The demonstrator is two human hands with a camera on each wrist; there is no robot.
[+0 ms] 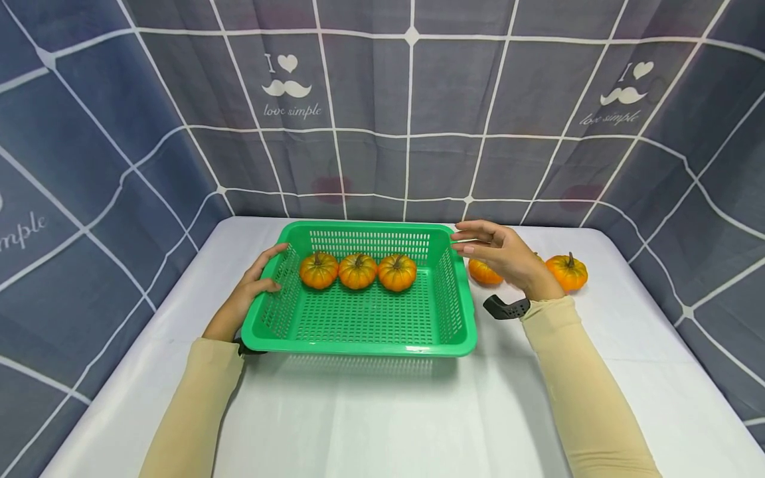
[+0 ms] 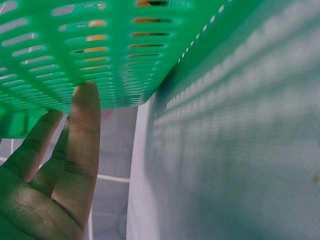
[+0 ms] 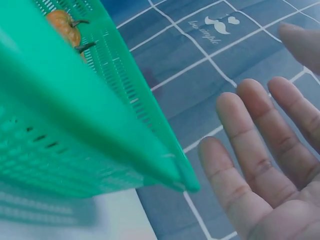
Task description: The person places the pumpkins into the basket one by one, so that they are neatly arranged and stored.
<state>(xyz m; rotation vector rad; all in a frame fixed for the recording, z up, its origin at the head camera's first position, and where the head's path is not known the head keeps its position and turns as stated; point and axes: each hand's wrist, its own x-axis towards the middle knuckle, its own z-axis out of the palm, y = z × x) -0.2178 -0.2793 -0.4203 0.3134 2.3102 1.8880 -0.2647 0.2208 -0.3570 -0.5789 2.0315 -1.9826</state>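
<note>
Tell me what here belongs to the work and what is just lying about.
Part of the work:
green basket, held by the left hand
three pumpkins inside it
probably the loose pumpkins by the right hand

Just surroundings:
white tablecloth
grey patterned backdrop

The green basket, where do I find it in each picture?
Head: the green basket is in the middle, a bit left.
Left wrist: it stretches across the top, mostly upper left.
Right wrist: it fills much of the left side.
Shared landmark: the gray cloth with white lines shows in all three.
</note>
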